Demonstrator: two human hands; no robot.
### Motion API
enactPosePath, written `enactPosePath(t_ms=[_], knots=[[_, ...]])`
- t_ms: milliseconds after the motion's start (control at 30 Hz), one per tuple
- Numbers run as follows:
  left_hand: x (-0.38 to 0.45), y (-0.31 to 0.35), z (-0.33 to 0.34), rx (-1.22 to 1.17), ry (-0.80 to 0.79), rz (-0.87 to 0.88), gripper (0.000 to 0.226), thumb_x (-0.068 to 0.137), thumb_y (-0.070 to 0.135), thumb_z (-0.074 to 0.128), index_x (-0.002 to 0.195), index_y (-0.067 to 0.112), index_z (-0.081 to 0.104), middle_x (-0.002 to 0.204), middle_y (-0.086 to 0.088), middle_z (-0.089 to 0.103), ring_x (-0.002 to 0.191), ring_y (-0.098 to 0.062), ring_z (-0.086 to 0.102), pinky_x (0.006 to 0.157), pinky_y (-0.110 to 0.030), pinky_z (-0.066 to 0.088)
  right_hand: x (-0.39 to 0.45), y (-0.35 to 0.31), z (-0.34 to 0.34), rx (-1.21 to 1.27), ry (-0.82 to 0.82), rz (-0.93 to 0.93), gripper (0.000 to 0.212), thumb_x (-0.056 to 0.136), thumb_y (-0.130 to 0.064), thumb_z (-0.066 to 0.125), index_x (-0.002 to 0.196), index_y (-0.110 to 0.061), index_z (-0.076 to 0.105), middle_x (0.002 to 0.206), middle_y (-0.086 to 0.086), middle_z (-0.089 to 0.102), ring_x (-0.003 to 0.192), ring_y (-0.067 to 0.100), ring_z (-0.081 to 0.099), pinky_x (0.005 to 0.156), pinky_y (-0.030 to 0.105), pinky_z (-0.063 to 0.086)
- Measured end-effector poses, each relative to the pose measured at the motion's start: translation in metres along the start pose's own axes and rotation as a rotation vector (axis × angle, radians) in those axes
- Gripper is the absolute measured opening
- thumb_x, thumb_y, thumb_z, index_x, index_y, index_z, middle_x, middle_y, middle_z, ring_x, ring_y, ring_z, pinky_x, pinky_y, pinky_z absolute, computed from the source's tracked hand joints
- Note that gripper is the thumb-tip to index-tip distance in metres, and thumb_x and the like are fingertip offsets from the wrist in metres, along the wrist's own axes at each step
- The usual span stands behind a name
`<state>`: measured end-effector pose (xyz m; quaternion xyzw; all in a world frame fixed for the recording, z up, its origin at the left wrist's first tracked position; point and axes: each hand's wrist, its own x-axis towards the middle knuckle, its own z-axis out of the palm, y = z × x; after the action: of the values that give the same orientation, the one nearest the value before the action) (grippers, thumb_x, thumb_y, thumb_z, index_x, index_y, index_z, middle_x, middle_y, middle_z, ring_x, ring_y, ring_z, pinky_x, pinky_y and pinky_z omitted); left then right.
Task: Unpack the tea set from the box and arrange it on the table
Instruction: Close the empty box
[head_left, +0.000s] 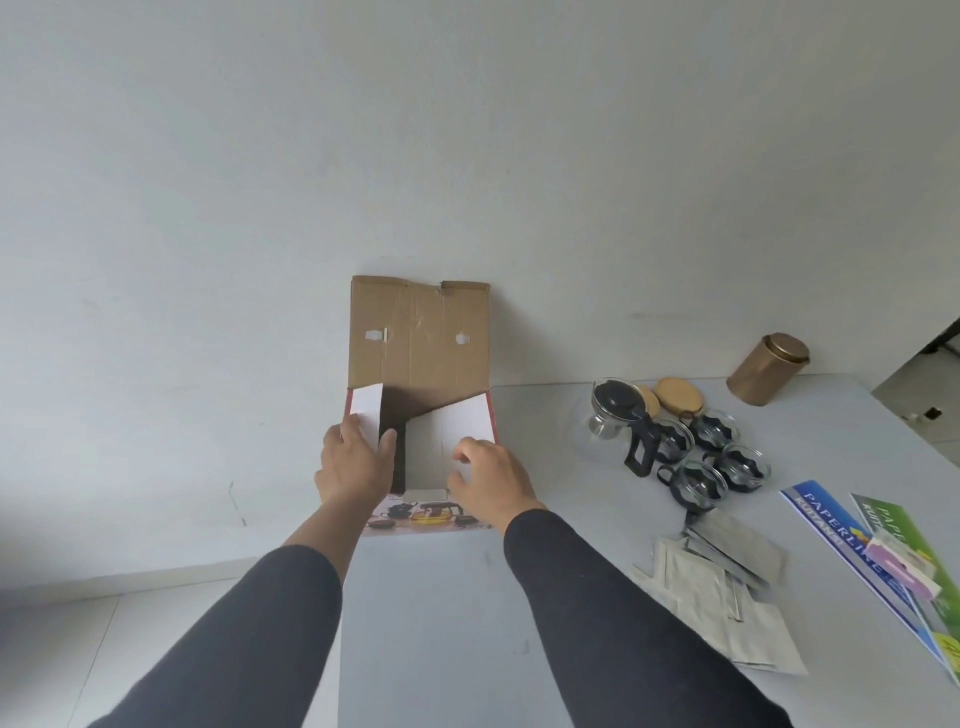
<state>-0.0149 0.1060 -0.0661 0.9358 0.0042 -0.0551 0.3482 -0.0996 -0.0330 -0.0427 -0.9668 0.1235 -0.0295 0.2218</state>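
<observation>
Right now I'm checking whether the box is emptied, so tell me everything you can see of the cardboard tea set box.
The brown cardboard tea set box stands at the left edge of the pale table, near the wall. Its big lid flap is upright, two white inner flaps fold inward, and a printed tea set photo shows in front. The left hand holds the left flap; the right hand rests on the right one. Its inside is dark, contents unseen.

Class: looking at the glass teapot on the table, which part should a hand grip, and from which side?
Grip the teapot's black handle, coming from the near side: the handle juts toward the person, while the cups crowd its right.
</observation>
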Motion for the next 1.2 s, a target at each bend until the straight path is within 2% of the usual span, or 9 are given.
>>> enactPosePath(t_ms=[100,233,467,600,767,933,1000,1100,1200], knots=[[0.01,-0.001,0.009,-0.027,-0.063,0.007,0.049,0.099,0.044,0.031,0.142,0.021,0.029,0.145,-0.009,0.036,0.128,-0.03,0.042,0.098,-0.046,0.04,0.02,0.011,-0.003,0.109,0.083,0.07,0.025,0.091,-0.02,0.052,0.113,-0.011,0.058,0.115,0.005,0.062,0.104,0.022,0.057,0.076,0.02,0.037],[0.013,-0.005,0.016,-0.033,-0.121,0.031,0.045,0.098,0.031,0.035,0.143,0.031,0.028,0.148,-0.002,0.033,0.119,-0.025,0.048,0.081,-0.034,0.038,0.062,0.019,-0.014,0.329,0.193,0.263,0.032,0.088,-0.022,0.055,0.117,-0.011,0.056,0.121,0.005,0.055,0.111,0.021,0.052,0.083,0.022,0.036],[0.019,-0.008,0.019,0.051,-0.118,0.046,0.046,0.097,0.027,0.038,0.142,0.032,0.029,0.146,-0.001,0.034,0.118,-0.027,0.05,0.091,-0.038,0.047,0.127,0.023,-0.017,0.655,0.135,0.451,0.074,0.082,-0.035,0.055,0.145,-0.019,0.021,0.139,0.01,0.044,0.119,0.029,0.05,0.098,0.041,0.044],[0.021,-0.006,0.019,0.081,-0.101,0.054,0.041,0.097,0.023,0.037,0.137,0.032,0.032,0.14,-0.004,0.04,0.109,-0.029,0.052,0.087,-0.038,0.049,0.142,0.022,-0.016,0.865,0.243,0.484,0.074,0.085,-0.042,0.055,0.146,-0.026,0.017,0.147,0.008,0.038,0.126,0.03,0.046,0.1,0.04,0.041],[0.021,-0.002,0.017,0.113,-0.095,0.059,0.04,0.099,0.024,0.036,0.138,0.03,0.031,0.137,-0.01,0.043,0.111,-0.032,0.053,0.092,-0.041,0.049,0.129,0.029,-0.004,0.744,0.363,0.374,0.041,0.087,-0.036,0.057,0.12,-0.015,0.046,0.116,0.008,0.06,0.105,0.029,0.057,0.09,0.035,0.046],[0.017,-0.004,0.016,0.092,-0.102,0.07,0.035,0.098,0.026,0.036,0.133,0.031,0.036,0.135,-0.013,0.043,0.108,-0.033,0.053,0.084,-0.036,0.049,0.104,0.045,-0.01,0.677,0.288,0.277,0.013,0.086,-0.016,0.064,0.098,-0.012,0.061,0.093,0.002,0.061,0.084,0.019,0.058,0.074,0.024,0.048],[0.015,-0.003,0.015,0.032,-0.063,0.073,0.028,0.097,0.027,0.038,0.124,0.027,0.043,0.125,-0.009,0.052,0.109,-0.031,0.053,0.08,-0.037,0.051,0.087,0.057,-0.012,0.573,0.243,0.105,0.023,0.077,0.001,0.065,0.094,-0.014,0.063,0.094,0.0,0.062,0.088,0.017,0.06,0.073,0.019,0.047],[0.006,0.001,0.011,-0.229,0.018,0.01,0.009,0.093,0.023,0.049,0.088,0.03,0.053,0.084,0.005,0.063,0.078,-0.019,0.061,0.057,-0.025,0.05,0.065,0.074,-0.02,0.301,0.146,-0.158,0.045,0.069,-0.002,0.072,0.111,-0.015,0.063,0.111,0.001,0.06,0.103,0.016,0.056,0.088,0.025,0.047],[-0.006,0.003,0.009,-0.526,0.035,-0.083,0.013,0.086,0.008,0.061,0.089,0.021,0.058,0.087,0.002,0.064,0.069,-0.005,0.058,0.049,-0.014,0.043,0.045,0.087,-0.019,-0.01,0.032,-0.196,0.072,0.066,-0.006,0.076,0.131,-0.019,0.048,0.131,0.004,0.049,0.117,0.021,0.05,0.097,0.036,0.046]])
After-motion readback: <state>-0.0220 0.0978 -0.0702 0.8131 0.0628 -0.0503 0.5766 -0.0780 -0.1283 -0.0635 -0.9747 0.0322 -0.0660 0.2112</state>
